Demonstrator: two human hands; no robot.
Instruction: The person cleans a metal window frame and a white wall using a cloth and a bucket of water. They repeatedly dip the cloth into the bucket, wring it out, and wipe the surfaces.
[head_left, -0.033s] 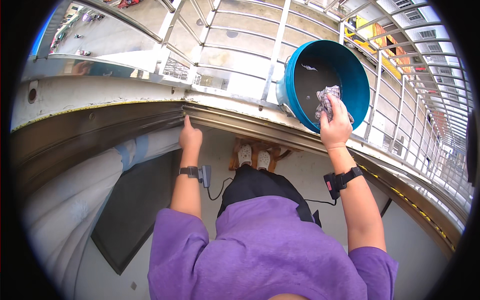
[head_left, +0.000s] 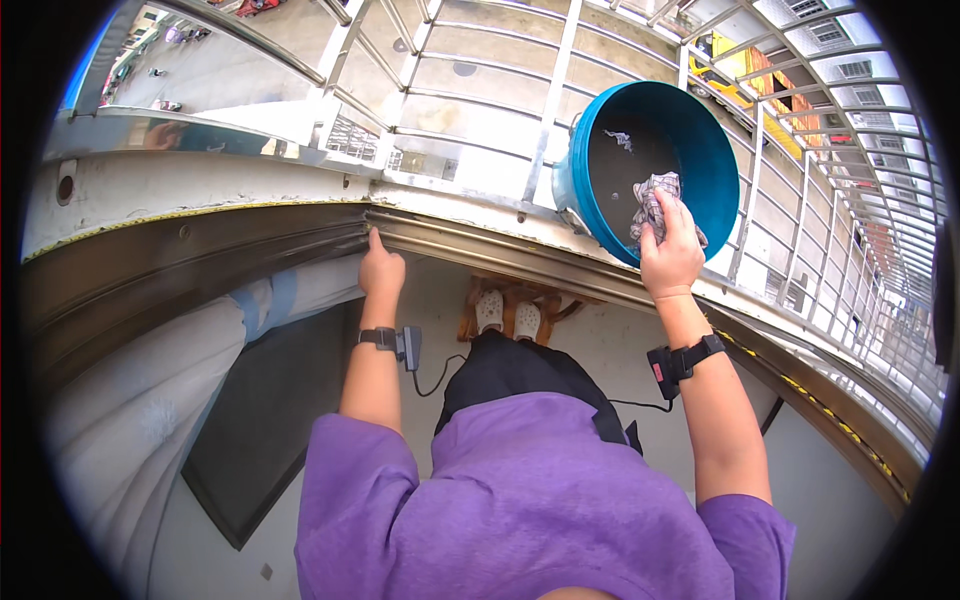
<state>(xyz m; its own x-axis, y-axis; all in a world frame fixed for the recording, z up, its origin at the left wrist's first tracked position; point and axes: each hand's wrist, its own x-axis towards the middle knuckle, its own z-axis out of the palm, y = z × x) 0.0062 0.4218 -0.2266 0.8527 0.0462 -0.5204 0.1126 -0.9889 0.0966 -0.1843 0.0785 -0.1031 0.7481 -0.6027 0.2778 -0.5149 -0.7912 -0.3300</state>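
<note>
My right hand (head_left: pixel 670 258) grips a crumpled checked cloth (head_left: pixel 655 200) and holds it just over the near rim of a blue bucket (head_left: pixel 700 130). The bucket stands on the ledge against the metal railing, and its inside is dark and wet. My left hand (head_left: pixel 381 270) is curled, with one finger stretched out and touching the metal window track (head_left: pixel 470 240) at its corner. It holds nothing. Each wrist carries a black strap with a small device.
A metal railing (head_left: pixel 555 90) runs along the ledge, with a street far below. A white curtain (head_left: pixel 150 400) hangs at the left beside a dark panel (head_left: pixel 260 420). My feet in pale sandals (head_left: pixel 505 312) stand below the track.
</note>
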